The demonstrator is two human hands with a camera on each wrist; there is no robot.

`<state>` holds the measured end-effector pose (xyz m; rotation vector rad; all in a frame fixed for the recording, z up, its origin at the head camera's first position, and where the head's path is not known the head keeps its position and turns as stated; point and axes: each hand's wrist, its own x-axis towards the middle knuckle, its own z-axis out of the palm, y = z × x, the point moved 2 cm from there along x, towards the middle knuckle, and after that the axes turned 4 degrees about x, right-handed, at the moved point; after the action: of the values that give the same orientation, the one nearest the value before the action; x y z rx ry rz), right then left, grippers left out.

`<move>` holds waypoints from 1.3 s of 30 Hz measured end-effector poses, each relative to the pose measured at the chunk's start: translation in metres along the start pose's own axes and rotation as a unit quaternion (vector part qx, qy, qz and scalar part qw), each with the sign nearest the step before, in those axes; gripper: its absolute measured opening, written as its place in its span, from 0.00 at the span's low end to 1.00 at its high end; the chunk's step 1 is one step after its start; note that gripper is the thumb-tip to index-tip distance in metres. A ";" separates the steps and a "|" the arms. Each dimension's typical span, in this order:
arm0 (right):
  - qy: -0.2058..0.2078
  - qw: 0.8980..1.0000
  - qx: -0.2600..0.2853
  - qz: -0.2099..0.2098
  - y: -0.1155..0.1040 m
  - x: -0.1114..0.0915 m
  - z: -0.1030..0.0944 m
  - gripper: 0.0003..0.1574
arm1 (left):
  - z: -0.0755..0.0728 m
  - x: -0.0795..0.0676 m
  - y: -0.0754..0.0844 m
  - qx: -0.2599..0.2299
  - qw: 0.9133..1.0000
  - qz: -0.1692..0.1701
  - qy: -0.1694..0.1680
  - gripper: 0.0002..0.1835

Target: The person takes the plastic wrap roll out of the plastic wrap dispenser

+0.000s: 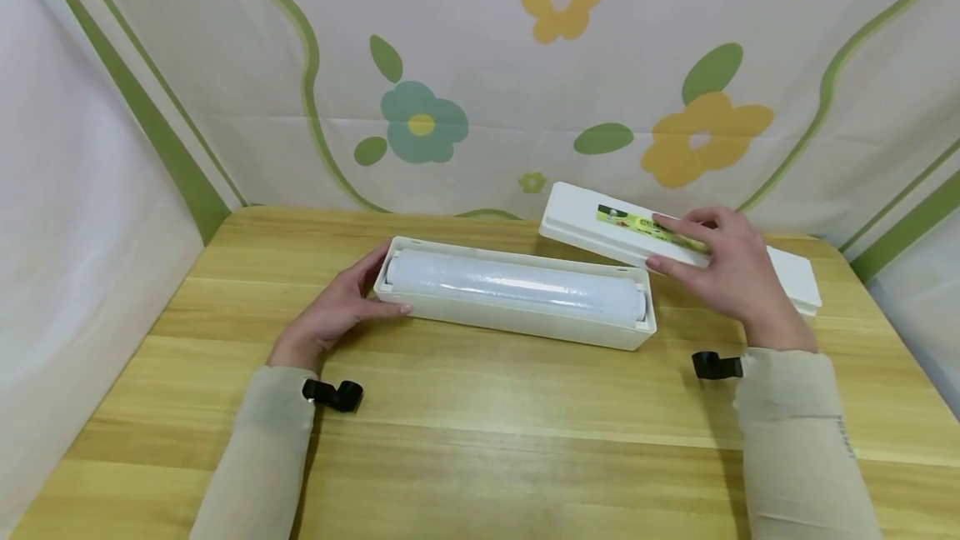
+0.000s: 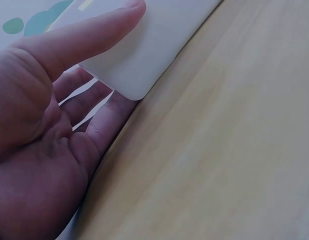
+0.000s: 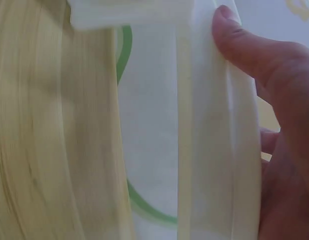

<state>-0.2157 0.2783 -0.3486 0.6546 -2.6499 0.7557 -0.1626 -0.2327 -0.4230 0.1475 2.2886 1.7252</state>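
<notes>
A long white cling film box (image 1: pixel 517 335) rests on the table with its top off. Inside it lies a roll of clear cling film (image 1: pixel 510 280), shiny along its upper side. My left hand (image 1: pixel 337 307) grips the box's left end, thumb on the front wall and the other fingers round behind; the left wrist view shows the same hold. My right hand (image 1: pixel 731 265) holds the white lid (image 1: pixel 573 211), thumb on the near edge and fingers over its green and yellow label (image 1: pixel 637 223). The lid slants above and behind the box's right end.
The wooden table (image 1: pixel 480 440) reaches back to a flower-printed curtain (image 1: pixel 480 40), with more pale cloth at both sides. A small black mount (image 1: pixel 341 395) sits at the left cuff and another black mount (image 1: pixel 712 365) at the right.
</notes>
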 end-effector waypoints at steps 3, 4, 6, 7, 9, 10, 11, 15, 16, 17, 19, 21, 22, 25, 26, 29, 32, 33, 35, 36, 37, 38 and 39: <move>-0.010 1.000 -0.008 0.010 0.008 -0.003 -0.002 0.37 | 0.001 0.000 0.001 -0.006 1.000 0.001 0.000 0.59; -0.015 1.000 -0.009 0.014 0.010 -0.004 -0.003 0.37 | 0.001 0.000 0.001 -0.008 1.000 0.001 0.001 0.59; -0.025 0.999 -0.009 0.024 0.014 -0.006 -0.003 0.37 | 0.000 0.000 0.001 -0.013 1.000 0.003 0.002 0.59; -0.030 0.999 -0.007 0.029 0.016 -0.006 -0.003 0.37 | 0.000 0.000 0.002 -0.014 1.000 0.005 0.002 0.59; -0.039 0.999 -0.006 0.036 0.019 -0.008 -0.004 0.37 | -0.001 0.001 0.002 -0.021 1.000 0.010 0.001 0.58; -0.042 0.998 -0.005 0.035 0.020 -0.008 -0.004 0.37 | -0.002 0.002 0.003 -0.027 1.000 0.011 0.001 0.58; -0.045 0.998 -0.004 0.034 0.022 -0.009 -0.004 0.37 | -0.003 0.002 0.003 -0.031 0.999 0.011 -0.001 0.58; -0.051 0.998 0.001 0.024 0.027 -0.013 -0.002 0.38 | -0.007 0.002 0.003 -0.051 0.999 0.006 -0.009 0.57; -0.051 0.998 0.003 0.020 0.028 -0.014 -0.001 0.39 | -0.007 0.001 0.002 -0.053 0.999 0.003 -0.011 0.57; -0.053 0.998 0.003 0.018 0.029 -0.015 0.001 0.39 | -0.008 0.001 0.002 -0.054 0.998 0.003 -0.014 0.57; -0.062 0.998 0.003 0.016 0.031 -0.017 0.004 0.39 | -0.009 0.000 0.001 -0.057 0.998 0.006 -0.019 0.56; -0.079 0.997 0.005 0.023 0.032 -0.018 0.006 0.38 | -0.009 0.000 0.000 -0.060 0.998 0.010 -0.023 0.56; -0.089 0.996 0.006 0.027 0.032 -0.018 0.007 0.38 | -0.009 -0.001 0.000 -0.061 0.998 0.012 -0.025 0.55; -0.113 0.992 0.009 0.048 0.031 -0.018 0.008 0.38 | -0.008 -0.001 0.000 -0.067 0.997 0.015 -0.030 0.55; -0.118 0.992 0.008 0.054 0.031 -0.018 0.008 0.38 | -0.008 -0.001 -0.001 -0.068 0.997 0.014 -0.030 0.56; -0.124 0.990 0.005 0.066 0.031 -0.018 0.008 0.40 | -0.007 0.000 -0.001 -0.070 0.997 0.011 -0.030 0.56; -0.127 0.989 0.005 0.076 0.031 -0.018 0.009 0.42 | -0.007 0.000 -0.001 -0.072 0.997 0.009 -0.031 0.55; -0.127 0.989 0.005 0.078 0.031 -0.019 0.010 0.42 | -0.007 0.000 -0.001 -0.071 0.997 0.009 -0.032 0.55; -0.127 0.988 0.004 0.083 0.031 -0.019 0.010 0.43 | -0.007 -0.001 -0.001 -0.070 0.997 0.009 -0.034 0.55; -0.127 0.988 0.004 0.084 0.031 -0.019 0.010 0.44 | -0.007 -0.001 -0.001 -0.069 0.997 0.009 -0.035 0.55; -0.127 0.988 0.004 0.085 0.031 -0.019 0.010 0.44 | -0.007 -0.001 0.000 -0.067 0.997 0.010 -0.036 0.55; -0.125 0.988 0.005 0.086 0.031 -0.019 0.010 0.44 | -0.007 -0.001 0.000 -0.066 0.997 0.010 -0.036 0.55; -0.124 0.989 0.007 0.086 0.031 -0.019 0.010 0.44 | -0.007 -0.001 0.000 -0.065 0.997 0.010 -0.037 0.55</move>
<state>-0.2166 0.3024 -0.3776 0.5619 -2.9609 0.7849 -0.1637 -0.2396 -0.4210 0.2055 2.1230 1.8416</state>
